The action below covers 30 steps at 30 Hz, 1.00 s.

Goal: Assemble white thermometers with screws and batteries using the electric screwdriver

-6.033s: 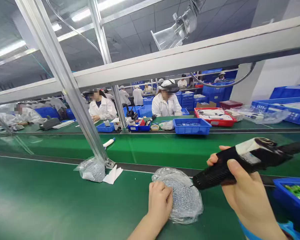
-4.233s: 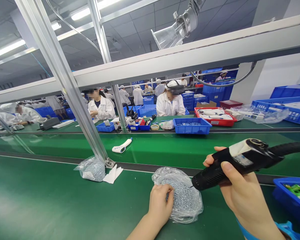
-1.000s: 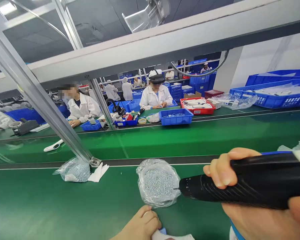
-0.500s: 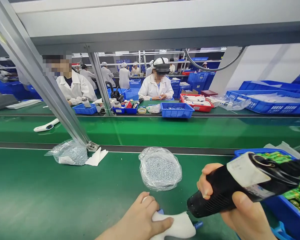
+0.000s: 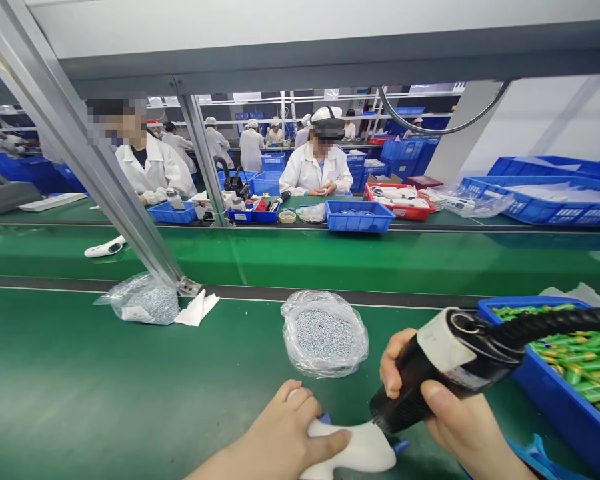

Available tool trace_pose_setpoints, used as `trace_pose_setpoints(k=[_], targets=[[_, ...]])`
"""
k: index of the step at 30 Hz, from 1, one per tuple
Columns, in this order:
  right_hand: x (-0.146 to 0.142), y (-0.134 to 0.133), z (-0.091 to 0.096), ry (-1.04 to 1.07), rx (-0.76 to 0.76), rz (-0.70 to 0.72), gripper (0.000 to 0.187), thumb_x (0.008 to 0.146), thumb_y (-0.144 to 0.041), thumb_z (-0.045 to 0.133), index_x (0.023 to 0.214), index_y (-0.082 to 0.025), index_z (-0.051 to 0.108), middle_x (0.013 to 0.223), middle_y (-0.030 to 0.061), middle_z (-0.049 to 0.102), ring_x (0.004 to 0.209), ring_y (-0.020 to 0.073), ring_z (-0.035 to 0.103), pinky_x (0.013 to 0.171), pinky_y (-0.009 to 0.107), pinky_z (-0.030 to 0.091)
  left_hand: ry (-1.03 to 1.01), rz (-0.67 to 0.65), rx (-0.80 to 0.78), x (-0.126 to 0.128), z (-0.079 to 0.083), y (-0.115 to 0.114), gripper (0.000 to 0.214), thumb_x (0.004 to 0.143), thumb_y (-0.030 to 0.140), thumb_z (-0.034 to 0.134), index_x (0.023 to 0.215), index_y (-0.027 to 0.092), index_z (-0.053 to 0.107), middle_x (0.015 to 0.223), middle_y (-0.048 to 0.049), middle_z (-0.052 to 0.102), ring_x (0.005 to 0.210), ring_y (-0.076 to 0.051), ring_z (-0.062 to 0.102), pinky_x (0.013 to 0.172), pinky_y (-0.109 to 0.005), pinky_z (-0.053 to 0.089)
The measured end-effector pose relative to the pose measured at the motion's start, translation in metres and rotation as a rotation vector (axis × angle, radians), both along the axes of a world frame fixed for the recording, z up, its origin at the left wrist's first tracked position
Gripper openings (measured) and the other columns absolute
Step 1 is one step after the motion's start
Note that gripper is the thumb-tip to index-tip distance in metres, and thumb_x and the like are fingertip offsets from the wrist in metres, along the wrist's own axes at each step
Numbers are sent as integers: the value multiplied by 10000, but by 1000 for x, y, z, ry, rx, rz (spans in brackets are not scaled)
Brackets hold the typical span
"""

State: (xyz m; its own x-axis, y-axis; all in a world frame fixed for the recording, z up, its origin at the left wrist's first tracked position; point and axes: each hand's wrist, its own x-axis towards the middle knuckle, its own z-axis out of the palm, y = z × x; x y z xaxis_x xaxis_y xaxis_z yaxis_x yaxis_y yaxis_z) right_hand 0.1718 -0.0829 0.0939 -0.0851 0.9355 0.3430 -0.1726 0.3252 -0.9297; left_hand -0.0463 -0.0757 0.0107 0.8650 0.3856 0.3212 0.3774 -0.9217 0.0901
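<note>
My left hand (image 5: 293, 437) is closed around a white plastic housing (image 5: 365, 445), pressing it to the green bench near the bottom edge. It looks like the shell of a handheld thermometer; small blue parts show beside it. In my right hand (image 5: 453, 407) is a black corded electric screwdriver (image 5: 443, 360), fingers wrapped around its body. Its nose points down and left and meets the top edge of the housing; the bit tip is mostly hidden. Behind the housing lies an opened clear bag of small metal screws (image 5: 325, 333).
A blue bin (image 5: 555, 393) of green-wrapped batteries stands at right. Another screw bag (image 5: 153, 303) and white paper (image 5: 197, 309) lie by a metal post (image 5: 130, 213). A white thermometer (image 5: 105, 247) rests on the green conveyor (image 5: 300, 257). Co-workers in white coats sit beyond.
The screwdriver's rear end has swung left and become more upright, its nose staying at the housing. My left hand holds the housing almost unmoved. The conveyor thermometer appears slightly farther right.
</note>
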Motion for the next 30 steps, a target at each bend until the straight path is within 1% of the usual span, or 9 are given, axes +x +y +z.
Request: trace_pose_setpoints(k=[5, 9, 14, 17, 21, 23, 25, 28, 30], targets=[[-2, 8, 0, -36, -36, 52, 301, 817, -486, 579, 846, -188, 539, 625, 17, 532, 529, 127, 468, 475, 222, 403, 65, -19, -69, -1, 12, 1, 471, 852, 505, 498, 1268, 289, 455, 840, -47, 496, 751, -194, 456, 790, -383, 348], [0, 12, 2, -21, -44, 13, 300, 817, -483, 566, 819, -184, 545, 604, 14, 520, 519, 130, 465, 464, 224, 400, 125, -39, -122, -1, 19, 1, 479, 865, 502, 471, 1286, 277, 429, 863, -61, 503, 774, -207, 470, 794, -409, 357], [-1, 10, -3, -29, -25, 3, 291, 811, -471, 579, 813, -183, 540, 603, 9, 514, 517, 123, 456, 466, 220, 396, 179, -27, -183, -5, 21, -1, 587, 786, 401, 595, 1321, 289, 384, 878, -58, 489, 806, -218, 466, 770, -393, 378], [-4, 5, -2, -10, 2, -14, 323, 807, -487, 588, 895, -180, 543, 603, 15, 534, 510, 129, 470, 468, 229, 410, 195, -2, -219, -5, 37, 2, 604, 765, 411, 628, 1315, 318, 397, 886, -43, 489, 820, -213, 482, 794, -387, 387], [2, -15, 21, -79, 115, -13, 417, 805, -550, 567, 1049, -213, 545, 601, 22, 554, 512, 159, 511, 472, 255, 445, 305, 7, -287, 17, 70, 7, 516, 742, 577, 599, 1174, 298, 557, 877, -45, 547, 812, -218, 537, 802, -383, 422], [13, -28, 34, -240, 230, -28, 383, 809, -467, 594, 1127, -262, 534, 680, 37, 595, 592, 193, 569, 539, 297, 491, 400, 47, -312, 38, 74, 6, 588, 742, 629, 562, 1119, 180, 598, 872, -88, 589, 793, -239, 563, 742, -365, 453], [29, -37, 37, -533, 368, 17, 365, 780, -292, 624, 1137, -294, 545, 801, 47, 628, 752, 232, 612, 725, 388, 516, 451, 93, -306, 57, 63, 5, 616, 739, 613, 584, 1067, 92, 603, 889, -121, 614, 778, -250, 578, 689, -352, 471], [58, -39, 20, -1086, 536, 162, 463, 682, -75, 561, 1094, -284, 588, 912, 46, 640, 956, 262, 590, 996, 527, 346, 344, 104, -220, 65, 33, 3, 560, 685, 583, 664, 985, 114, 602, 837, -78, 626, 707, -242, 586, 619, -360, 483], [78, -35, 1, -1376, 617, 188, 525, 626, -19, 498, 1072, -276, 601, 932, 42, 649, 997, 271, 579, 1017, 563, 298, 135, 82, -130, 57, 22, 4, 628, 666, 551, 698, 1104, 127, 547, 869, -61, 634, 719, -240, 595, 608, -363, 484]])
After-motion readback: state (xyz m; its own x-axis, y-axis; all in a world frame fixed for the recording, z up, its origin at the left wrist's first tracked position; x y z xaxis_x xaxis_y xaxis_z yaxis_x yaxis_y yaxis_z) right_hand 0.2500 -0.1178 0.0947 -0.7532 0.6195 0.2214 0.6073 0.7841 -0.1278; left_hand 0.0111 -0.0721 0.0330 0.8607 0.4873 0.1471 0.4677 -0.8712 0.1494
